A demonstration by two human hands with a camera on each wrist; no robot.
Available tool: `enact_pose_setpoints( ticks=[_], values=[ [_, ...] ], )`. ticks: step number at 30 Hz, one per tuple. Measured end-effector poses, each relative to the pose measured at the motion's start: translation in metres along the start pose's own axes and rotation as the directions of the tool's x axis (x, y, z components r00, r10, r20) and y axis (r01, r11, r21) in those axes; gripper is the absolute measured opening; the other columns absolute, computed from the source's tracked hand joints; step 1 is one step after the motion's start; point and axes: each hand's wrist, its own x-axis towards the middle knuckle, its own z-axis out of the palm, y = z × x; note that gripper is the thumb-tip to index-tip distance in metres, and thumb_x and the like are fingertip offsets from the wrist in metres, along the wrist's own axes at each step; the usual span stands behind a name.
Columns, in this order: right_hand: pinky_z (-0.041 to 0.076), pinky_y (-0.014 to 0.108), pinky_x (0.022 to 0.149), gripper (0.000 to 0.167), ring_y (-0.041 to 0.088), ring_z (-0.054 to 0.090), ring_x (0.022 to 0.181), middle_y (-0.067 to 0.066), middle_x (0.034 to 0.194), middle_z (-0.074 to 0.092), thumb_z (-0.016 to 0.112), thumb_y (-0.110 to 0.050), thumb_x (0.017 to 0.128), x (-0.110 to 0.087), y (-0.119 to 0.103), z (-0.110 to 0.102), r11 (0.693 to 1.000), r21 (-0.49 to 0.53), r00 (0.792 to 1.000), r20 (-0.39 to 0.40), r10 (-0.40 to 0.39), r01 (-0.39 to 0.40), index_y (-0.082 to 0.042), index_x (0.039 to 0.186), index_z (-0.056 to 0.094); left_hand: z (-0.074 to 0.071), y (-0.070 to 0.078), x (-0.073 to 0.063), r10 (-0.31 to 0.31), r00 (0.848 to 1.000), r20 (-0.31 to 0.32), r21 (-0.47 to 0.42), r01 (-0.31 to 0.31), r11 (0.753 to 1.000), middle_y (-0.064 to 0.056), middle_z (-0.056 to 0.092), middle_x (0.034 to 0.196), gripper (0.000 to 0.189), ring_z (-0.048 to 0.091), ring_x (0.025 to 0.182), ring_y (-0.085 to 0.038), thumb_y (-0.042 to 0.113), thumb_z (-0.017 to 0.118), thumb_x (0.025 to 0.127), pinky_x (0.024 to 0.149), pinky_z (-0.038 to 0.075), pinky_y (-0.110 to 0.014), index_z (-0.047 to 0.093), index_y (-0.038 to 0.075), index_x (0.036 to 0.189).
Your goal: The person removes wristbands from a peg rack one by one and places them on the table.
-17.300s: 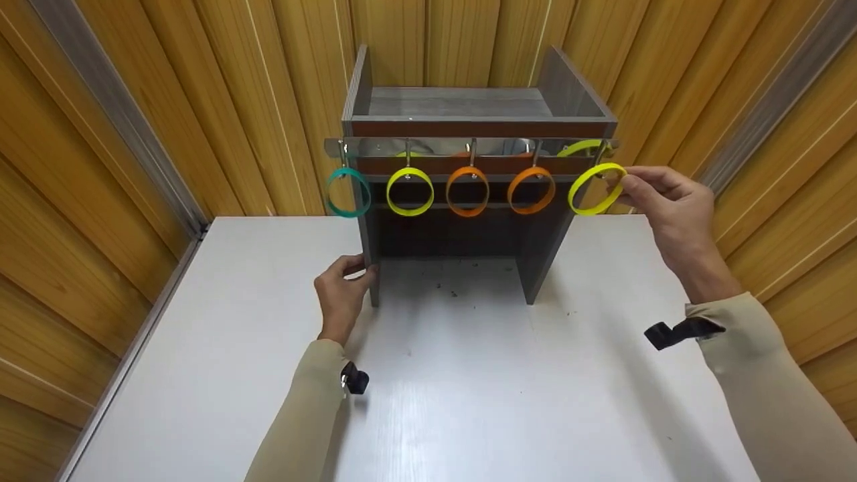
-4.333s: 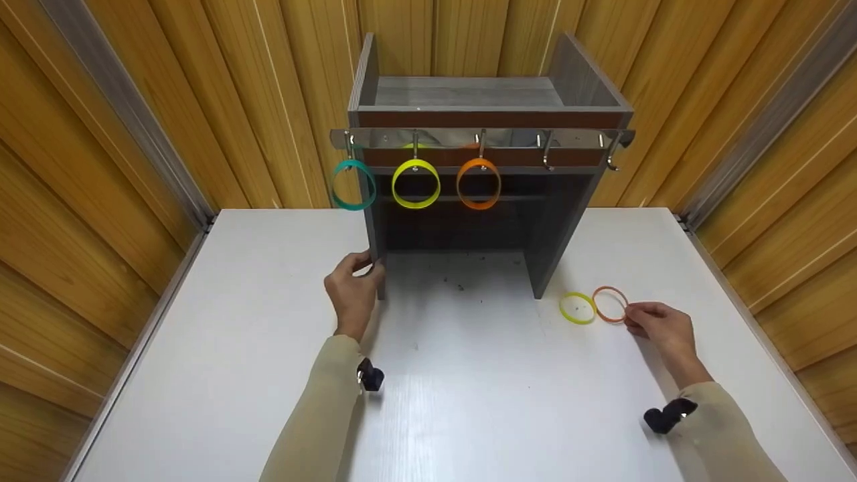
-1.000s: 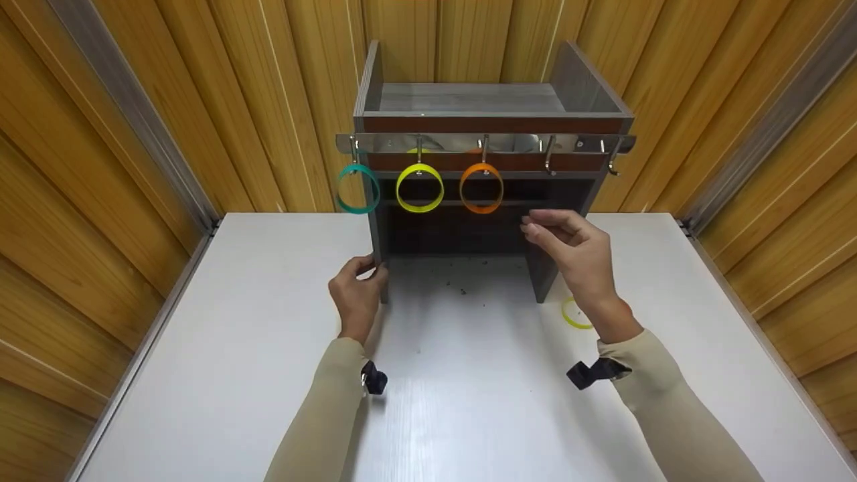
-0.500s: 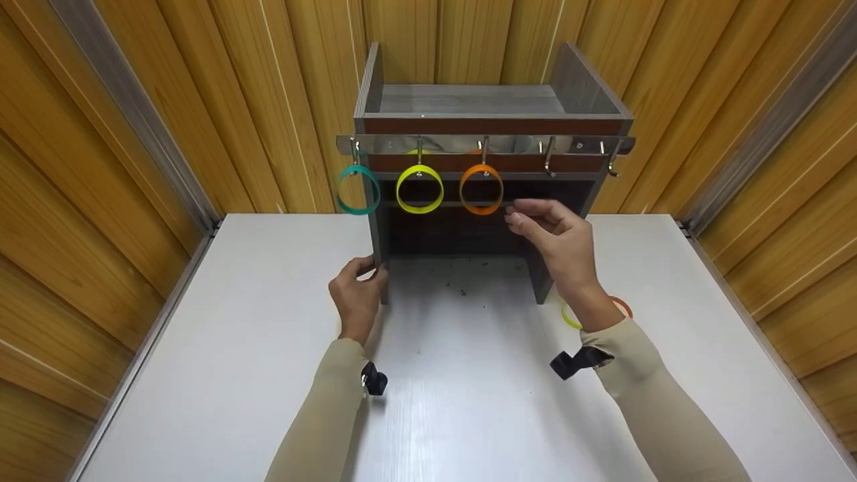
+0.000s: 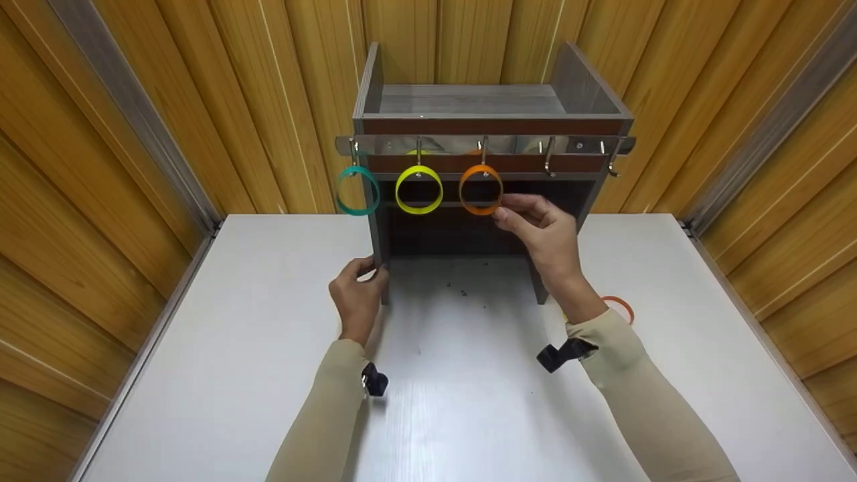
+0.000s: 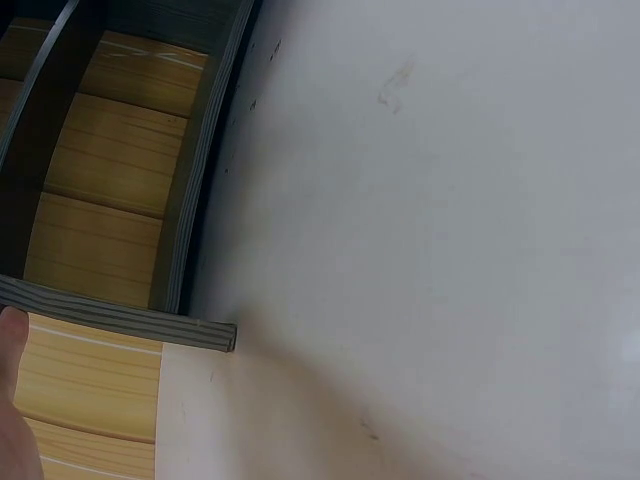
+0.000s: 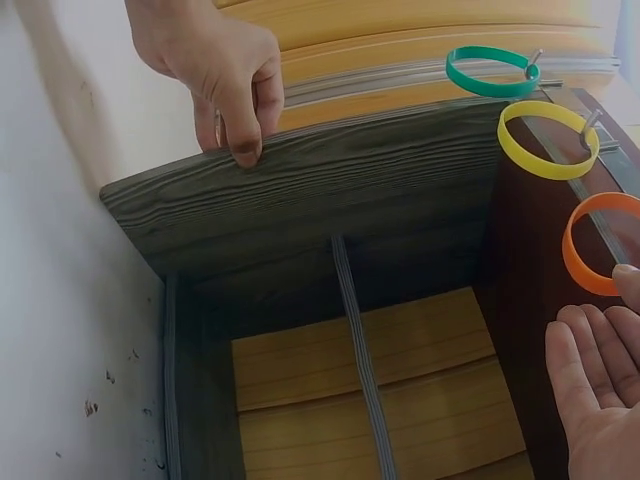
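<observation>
A grey wooden shelf unit (image 5: 458, 127) carries a metal hook rail (image 5: 522, 144) across its front. From its hooks hang a teal wristband (image 5: 343, 201), a yellow wristband (image 5: 400, 201) and an orange wristband (image 5: 462, 197). My left hand (image 5: 355, 294) grips the unit's left side panel (image 7: 400, 165) low down, thumb on the inner face. My right hand (image 5: 549, 248) is at the lower right edge of the hanging orange wristband; the thumb (image 7: 628, 288) meets the band, while the fingers (image 7: 585, 365) lie extended just below it.
Two right-hand hooks (image 5: 549, 161) hold nothing. On the white table (image 5: 455, 402), a second orange wristband (image 5: 626, 308) lies right of the unit, with a yellow one mostly hidden behind my right wrist. Wood-patterned walls (image 5: 134, 134) close in the back and sides.
Two wristbands have gone from the right hooks to the table since the oldest frame. Over the last second my right hand moved left to the hanging orange wristband. My left hand keeps its grip.
</observation>
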Motion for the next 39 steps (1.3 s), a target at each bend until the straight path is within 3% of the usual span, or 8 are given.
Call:
enact_pose_setpoints(
  ticks=[11,24,32,39],
  values=[
    [0.063,0.039,0.092,0.023,0.034,0.076,0.098,0.016,0.11,0.077,0.079,-0.007,0.097,0.002,-0.003,0.009,1.0,-0.007,1.0,-0.021,0.01,-0.01,0.005,0.116,0.074,0.001,-0.002,0.001,-0.014,1.0,0.0,0.004,0.014,1.0,-0.015,0.08,0.096,0.017,0.079,0.092,-0.032,-0.011,0.081,0.08,0.082,0.064,-0.056,0.078,-0.003,0.095],
    [0.064,0.04,0.088,0.02,0.03,0.076,0.089,0.02,0.107,0.076,0.081,-0.003,0.094,0.003,-0.012,0.013,0.995,0.095,0.995,-0.091,-0.03,0.038,0.006,0.112,0.076,-0.001,-0.001,0.0,-0.009,1.0,-0.002,-0.011,0.009,1.0,-0.017,0.079,0.095,0.016,0.078,0.092,-0.035,-0.012,0.082,0.08,0.082,0.064,-0.057,0.077,-0.004,0.093],
    [0.064,0.041,0.087,0.02,0.029,0.076,0.088,0.022,0.108,0.075,0.079,0.001,0.095,0.002,-0.022,0.016,0.984,0.16,0.991,-0.12,-0.06,0.079,0.008,0.113,0.074,-0.001,0.001,0.0,-0.034,0.999,0.006,-0.015,0.034,0.999,-0.015,0.08,0.096,0.017,0.078,0.093,-0.032,-0.011,0.083,0.08,0.081,0.065,-0.052,0.079,-0.003,0.095],
    [0.064,0.04,0.088,0.019,0.028,0.076,0.09,0.022,0.109,0.074,0.077,0.002,0.095,0.001,-0.029,0.015,0.982,0.156,0.987,-0.136,-0.086,0.107,0.008,0.112,0.074,-0.001,0.002,0.0,-0.045,0.999,0.008,0.016,0.045,0.999,-0.013,0.08,0.097,0.018,0.078,0.093,-0.03,-0.011,0.082,0.08,0.081,0.066,-0.044,0.079,-0.001,0.095]
  ],
)
